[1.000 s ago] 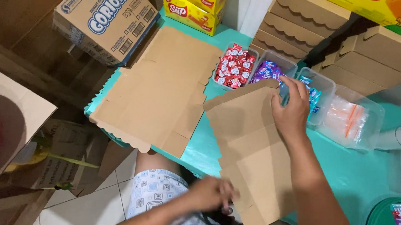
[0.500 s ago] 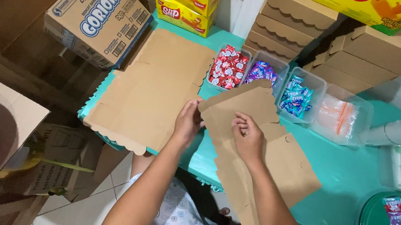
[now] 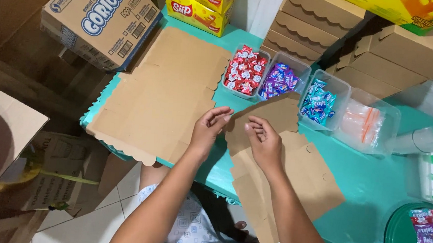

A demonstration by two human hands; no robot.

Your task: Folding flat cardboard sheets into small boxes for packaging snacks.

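Folding begins: my left hand (image 3: 210, 128) and right hand (image 3: 265, 142) pinch the flat brown cardboard box blank (image 3: 284, 167) at its ten o'clock flap, where the crease wants firm pressing.

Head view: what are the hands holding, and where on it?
Both hands, left and right, pinch the flat cardboard box blank at its upper-left flap edge; the rest lies on the teal table.

Even bright indoor light, soft shadows under hands; sharp centre, slight wide-angle stretch and dimness at left edge.
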